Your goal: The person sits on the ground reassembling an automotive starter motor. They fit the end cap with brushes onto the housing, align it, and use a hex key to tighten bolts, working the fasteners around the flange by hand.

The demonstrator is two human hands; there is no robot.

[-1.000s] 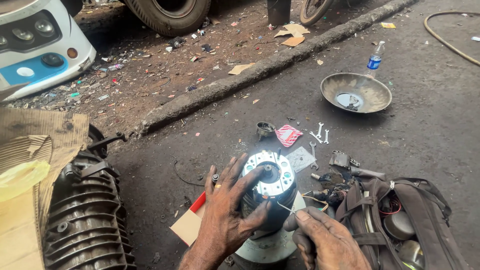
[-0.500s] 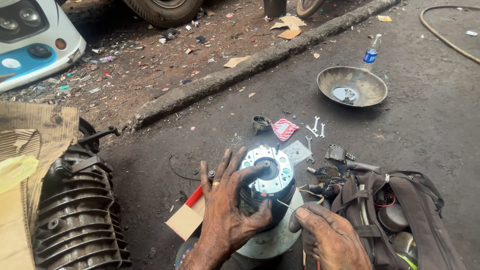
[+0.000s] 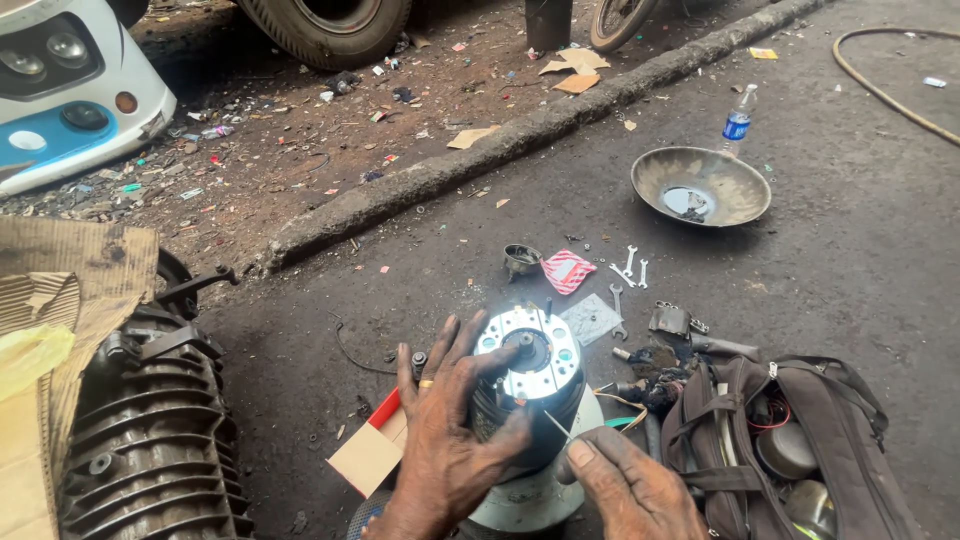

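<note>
A round black motor part with a shiny metal face plate (image 3: 535,365) stands upright on a pale round base (image 3: 530,500) on the asphalt. My left hand (image 3: 447,430) wraps its left side, fingers spread over the rim and body. My right hand (image 3: 625,490) rests at its lower right, the thumb touching the part near a thin wire (image 3: 556,425). Both hands are greasy.
A finned engine block (image 3: 140,440) under cardboard (image 3: 60,330) lies left. An open tool bag (image 3: 790,440) sits right. Small spanners (image 3: 630,268), a red cloth (image 3: 566,270), a metal bowl (image 3: 700,185), a water bottle (image 3: 737,118) and a small cardboard box (image 3: 372,450) lie around. A kerb (image 3: 480,150) runs behind.
The view has shifted slightly. My left hand has settled a little lower around the motor part, and my right thumb has moved in against its lower right side.
</note>
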